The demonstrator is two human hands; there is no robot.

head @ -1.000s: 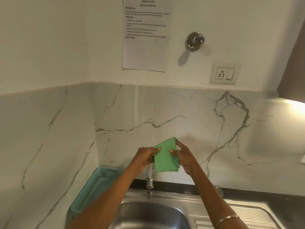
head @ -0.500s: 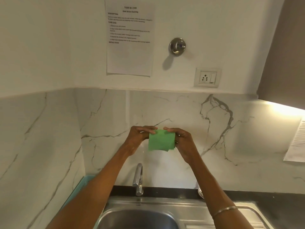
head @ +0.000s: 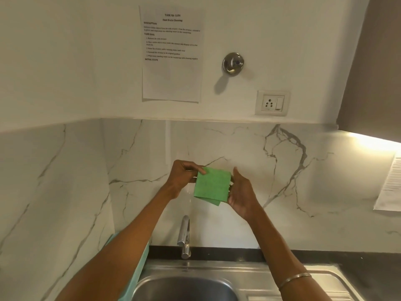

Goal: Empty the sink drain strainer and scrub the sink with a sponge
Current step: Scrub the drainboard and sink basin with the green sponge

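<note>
Folded green scouring sponge cloth [head: 212, 185] held up before the marble backsplash, well above the stainless steel sink [head: 217, 276]; pinched by left hand [head: 184, 173], cradled by right hand [head: 239, 193]. Scrubbing seemingly not yet begun; strainer out of sight, state unknowable.

— Where are the 2 arms?
— Both reach up and forward, bare forearms converging, a thin bangle [head: 294, 278] on the right wrist.
— The left hand [head: 183, 174]?
— Fingers curled, thumb pinching the upper left corner of the green sponge [head: 212, 185].
— And the right hand [head: 240, 193]?
— Palm turned inward against the sponge's right edge, thumb up; its fingers seem to be behind it, hidden.
</note>
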